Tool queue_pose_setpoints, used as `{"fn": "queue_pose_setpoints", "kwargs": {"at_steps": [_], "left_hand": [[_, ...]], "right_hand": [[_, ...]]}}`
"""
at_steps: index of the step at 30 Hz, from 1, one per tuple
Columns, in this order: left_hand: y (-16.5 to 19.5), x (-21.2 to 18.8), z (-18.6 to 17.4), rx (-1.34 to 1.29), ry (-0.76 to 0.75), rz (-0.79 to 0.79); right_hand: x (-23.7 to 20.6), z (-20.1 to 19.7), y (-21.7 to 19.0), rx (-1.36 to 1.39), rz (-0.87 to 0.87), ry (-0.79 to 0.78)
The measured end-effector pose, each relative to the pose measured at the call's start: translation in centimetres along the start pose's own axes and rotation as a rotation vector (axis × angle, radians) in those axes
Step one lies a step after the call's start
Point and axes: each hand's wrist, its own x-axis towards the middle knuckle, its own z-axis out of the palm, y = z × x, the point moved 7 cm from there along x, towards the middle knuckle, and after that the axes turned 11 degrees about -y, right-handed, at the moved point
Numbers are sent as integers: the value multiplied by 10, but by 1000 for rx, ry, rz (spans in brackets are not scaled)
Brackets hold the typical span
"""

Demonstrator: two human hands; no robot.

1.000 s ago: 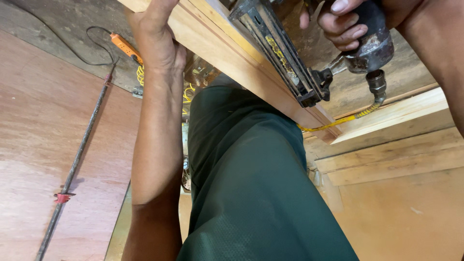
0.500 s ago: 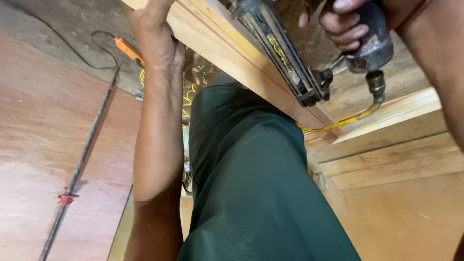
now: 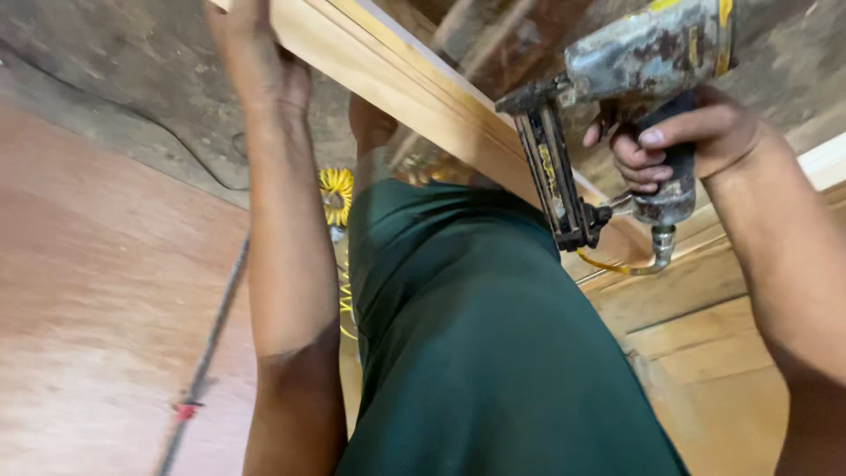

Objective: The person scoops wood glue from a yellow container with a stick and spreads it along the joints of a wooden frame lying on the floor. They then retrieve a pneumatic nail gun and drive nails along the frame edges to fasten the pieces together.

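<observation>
- Nail gun point(image 3: 617, 106) sits in the right hand point(image 3: 696, 141), whose fingers are wrapped tight round the dark handle, with one finger near the trigger.
- Its long black magazine hangs below the grip and slants toward the green-clad leg point(image 3: 493, 353); the worn grey body runs off above and to the outer side of the grip, so the tool's long axis lies crosswise to the wood.
- The nose, on the far side of the grip from the air fitting, points at the wooden strip point(image 3: 414, 97); whether it touches the wood cannot be told.
- A yellow air hose point(image 3: 608, 264) leaves the fitting just under the handle.
- The left hand point(image 3: 256, 62) lies flat against the strip, well away from the nose, pressing rather than clasping; its fingertips run out of view.
- The strip runs as a long diagonal from that hand down past the magazine toward stacked boards point(image 3: 705, 335).
- To nail cleanly, I judge the nose should sit square and firm on the strip's face, with the bracing hand kept clear of the nail line.
- The hose is best kept slack so it cannot tug the tool aside.
- A yellow coil point(image 3: 337, 192) and a thin rod point(image 3: 211, 353) lie on the reddish plywood point(image 3: 106, 308) beyond the left arm.
</observation>
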Motion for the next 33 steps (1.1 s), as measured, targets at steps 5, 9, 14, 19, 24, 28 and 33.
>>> {"fn": "queue_pose_setpoints", "kwargs": {"at_steps": [5, 9, 14, 19, 24, 28, 33], "left_hand": [[6, 8, 12, 69, 52, -99], [6, 0, 17, 88, 88, -113], [12, -3, 23, 165, 125, -77], [11, -7, 24, 139, 62, -80], [3, -12, 12, 131, 52, -30], [-4, -11, 7, 127, 154, -102], [25, 12, 14, 210, 222, -27]], "right_hand": [[32, 40, 6, 100, -149, 26], [48, 59, -3, 74, -173, 96], [64, 63, -39, -94, -56, 163], [81, 59, -64, -278, 37, 207], [71, 42, -63, -209, 87, 214], [77, 42, -64, -178, 73, 128], [99, 45, -74, -134, 56, 165]]}}
